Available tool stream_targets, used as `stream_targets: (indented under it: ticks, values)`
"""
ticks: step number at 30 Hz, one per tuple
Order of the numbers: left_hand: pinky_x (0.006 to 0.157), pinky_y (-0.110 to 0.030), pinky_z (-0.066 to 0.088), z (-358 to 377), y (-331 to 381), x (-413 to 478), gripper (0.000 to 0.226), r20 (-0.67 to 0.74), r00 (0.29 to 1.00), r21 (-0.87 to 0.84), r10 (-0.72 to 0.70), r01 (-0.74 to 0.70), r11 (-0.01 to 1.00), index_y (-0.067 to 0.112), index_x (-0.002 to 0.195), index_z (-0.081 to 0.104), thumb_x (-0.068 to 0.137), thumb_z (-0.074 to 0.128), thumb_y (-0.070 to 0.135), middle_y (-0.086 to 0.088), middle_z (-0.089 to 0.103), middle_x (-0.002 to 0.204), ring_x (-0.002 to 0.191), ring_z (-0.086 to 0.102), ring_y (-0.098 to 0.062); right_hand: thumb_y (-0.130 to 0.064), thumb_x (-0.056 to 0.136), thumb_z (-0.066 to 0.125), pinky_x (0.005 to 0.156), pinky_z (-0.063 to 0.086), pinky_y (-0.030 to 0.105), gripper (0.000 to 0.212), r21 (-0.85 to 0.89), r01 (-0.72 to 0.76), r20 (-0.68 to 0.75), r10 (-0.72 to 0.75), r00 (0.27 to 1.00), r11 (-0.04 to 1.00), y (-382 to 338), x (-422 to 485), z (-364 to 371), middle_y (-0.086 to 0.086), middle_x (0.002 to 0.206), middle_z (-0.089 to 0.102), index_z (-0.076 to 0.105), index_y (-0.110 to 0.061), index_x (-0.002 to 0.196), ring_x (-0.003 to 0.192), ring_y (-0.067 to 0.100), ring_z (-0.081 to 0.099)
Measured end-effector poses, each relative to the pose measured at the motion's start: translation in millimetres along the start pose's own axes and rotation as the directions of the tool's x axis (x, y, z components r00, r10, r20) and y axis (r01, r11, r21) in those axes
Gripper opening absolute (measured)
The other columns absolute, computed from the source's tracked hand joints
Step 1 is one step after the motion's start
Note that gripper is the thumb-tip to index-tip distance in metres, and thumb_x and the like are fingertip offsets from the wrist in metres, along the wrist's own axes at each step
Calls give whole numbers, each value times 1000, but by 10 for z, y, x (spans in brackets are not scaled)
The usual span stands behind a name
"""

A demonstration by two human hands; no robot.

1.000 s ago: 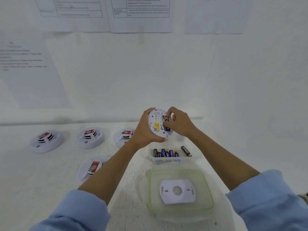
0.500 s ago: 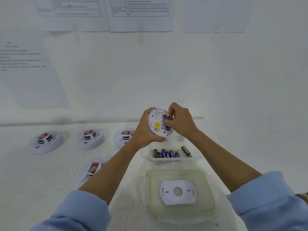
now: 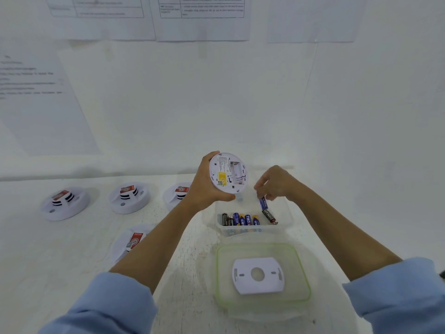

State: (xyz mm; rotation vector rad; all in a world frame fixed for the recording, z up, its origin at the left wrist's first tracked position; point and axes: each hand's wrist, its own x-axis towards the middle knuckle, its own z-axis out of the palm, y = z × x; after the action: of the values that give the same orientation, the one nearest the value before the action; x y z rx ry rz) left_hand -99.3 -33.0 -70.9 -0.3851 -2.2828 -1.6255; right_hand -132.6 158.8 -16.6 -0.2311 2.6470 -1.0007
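**Person holds an opened detector and a battery over a tub of batteries**

The left hand (image 3: 204, 189) grips a round white detector (image 3: 227, 173) by its rim, lifted above the tabletop (image 3: 72, 261) with its back turned toward the camera. The battery bay in that back looks empty. The right hand (image 3: 277, 183) pinches a blue battery (image 3: 263, 203) by its top end between fingertips and thumb, so that it hangs just above a clear tub (image 3: 286, 220) standing below both hands.

The tub holds a row of loose batteries (image 3: 240, 219), some dark and some blue, lying side by side. A black and red battery (image 3: 269, 216) lies at an angle just under the pinched one.

In front of the tub lies its lid (image 3: 218, 273), clear with a green rim. On it rests a flat white plate (image 3: 258, 274) with a round hole in the middle, probably the detector's mounting plate.

Judging by this, the detector is already open and without batteries. Whether the blue battery is coming from the tub or going into it cannot be told. Refitting the plate seems to remain.

Four more detectors (image 3: 65, 201) sit to the left on the tabletop, each with a red label on top.
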Motion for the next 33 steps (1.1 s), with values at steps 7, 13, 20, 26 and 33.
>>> stream_targets:
  ticks: [7, 13, 20, 26, 33]
  values:
    - [93, -16, 46, -20, -28, 22, 102, -13, 1000, 15, -3, 3, 1000, 22, 130, 27, 45, 82, 16, 1, 40, 128, 114, 46, -6, -4, 80, 66, 49, 47, 17, 23, -302, 14, 195, 48, 980, 953, 24, -18, 42, 12, 81, 63, 65, -3, 103, 53, 12, 56]
    - [92, -15, 47, -51, -77, 62, 102, -14, 1000, 2, -10, 10, 1000, 22, 130, 28, 44, 83, 13, -1, 41, 129, 115, 47, -5, -1, 80, 62, 47, 39, 15, 14, -190, 121, -72, -137, 988, 974, -75, 222, 4, 1, 73, 60, 67, -2, 93, 54, 9, 52]
    - [89, -12, 45, -94, -159, 151, 103, -33, 999, -12, -23, 23, 1000, 21, 131, 28, 44, 83, 10, -1, 42, 130, 112, 46, 8, -9, 82, 66, 49, 41, 21, 27, -201, 85, -9, -88, 996, 976, -120, 615, 214, 5, 72, 58, 63, 2, 106, 57, 18, 52]
    - [91, -13, 45, -117, -216, 179, 103, -44, 998, -35, -51, 50, 998, 21, 131, 28, 44, 82, 9, 4, 43, 127, 113, 46, 6, -16, 83, 66, 61, 47, 25, 32, -300, 144, 163, -98, 982, 943, -124, 846, 365, 16, 90, 67, 64, 3, 109, 74, 23, 60]
    - [92, -15, 46, -95, -285, 185, 104, -47, 996, -19, -79, 78, 997, 22, 132, 28, 44, 82, 10, 13, 44, 123, 113, 46, 5, -25, 91, 54, 86, 43, 30, 34, -497, 265, 183, -199, 963, 826, -132, 903, 475, 12, 121, 60, 56, -10, 121, 109, 28, 56]
